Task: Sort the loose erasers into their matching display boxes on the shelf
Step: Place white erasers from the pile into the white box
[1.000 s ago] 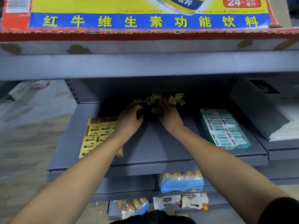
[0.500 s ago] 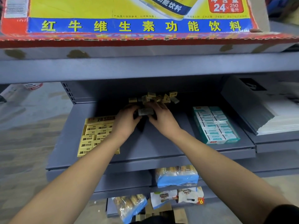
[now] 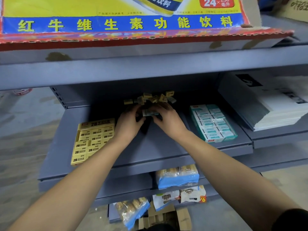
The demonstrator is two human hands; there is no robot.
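Note:
Several loose yellow erasers (image 3: 153,98) lie in a pile at the back of the grey shelf (image 3: 150,150). Just in front of the pile, a teal-and-white eraser (image 3: 149,112) is held between both hands: my left hand (image 3: 128,122) curls at its left end and my right hand (image 3: 168,119) grips its right end. A yellow 2B display box (image 3: 90,140) full of yellow erasers stands at the shelf's left. A teal display box (image 3: 212,123) of teal-and-white erasers stands at the right.
An upper shelf (image 3: 150,69) carrying a yellow and red drink carton (image 3: 116,19) overhangs the work area. Stacked paper (image 3: 275,110) lies on the neighbouring shelf to the right. Bagged snacks (image 3: 177,176) sit on the lower shelves, and cardboard lies on the floor.
Both hands have drawn back a little from the loose pile, and a teal-and-white eraser has come out between them. The view has shifted slightly.

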